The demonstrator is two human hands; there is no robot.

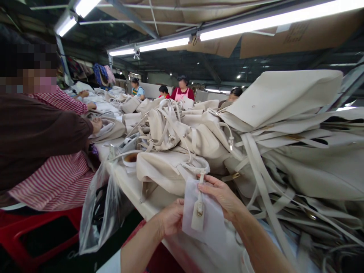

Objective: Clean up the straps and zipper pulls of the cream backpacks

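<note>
Your hands hold a thin white sheet under a bag's tag.
Your left hand (172, 218) pinches the sheet (212, 223); your right hand (223, 195) grips its top by the tag (198, 215), over the desk (133, 189) edge beside the cream bag (165, 170).

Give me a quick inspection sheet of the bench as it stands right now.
Surface: pale table, mostly covered.
Job's things: white tissue sheet behind a cream tag hanging from a cream bag.
Clutter: piled cream bags, small bowl, plastic bag.
Hands: left hand and right hand hold the tissue.
Cables: nothing seen.
Surroundings: seated person at left, other people beyond, strip lights.
</note>
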